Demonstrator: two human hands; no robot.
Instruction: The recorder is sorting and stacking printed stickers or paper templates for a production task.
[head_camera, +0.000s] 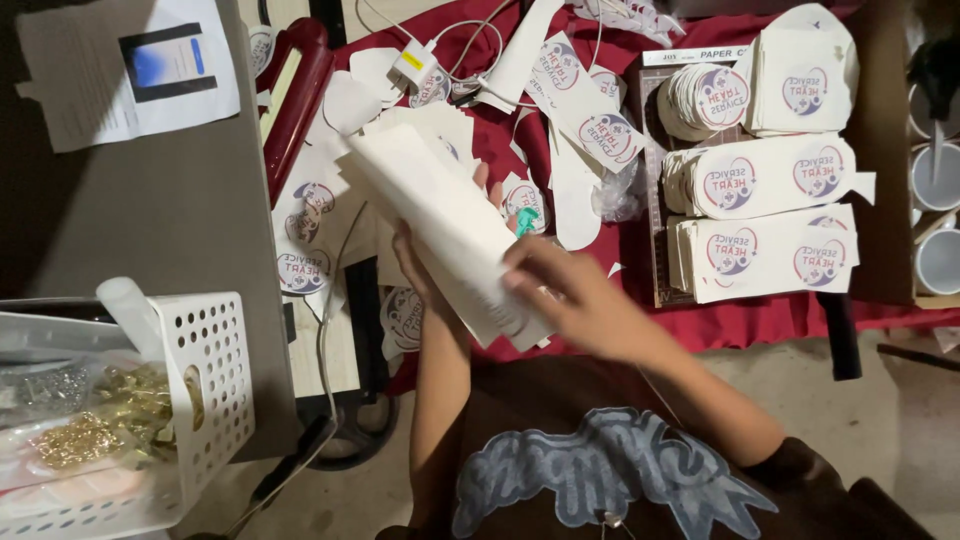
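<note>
Currently left hand gripping white paper stack from beneath, right hand pinching its near end, over red-clothed table's front edge. Sheets risking fanning out, slipping onto floor.

Thick stack of plain white paper sheets, blank side up, tilted diagonally from upper left to lower right, lifted in my grip over the red-covered tabletop, edges roughly aligned.

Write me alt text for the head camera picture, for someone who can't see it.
Seen from above, a person's left hand and right hand hold a stack of white paper sheets over a red cloth strewn with round-printed paper cutouts. A white perforated basket sits at lower left.
</note>
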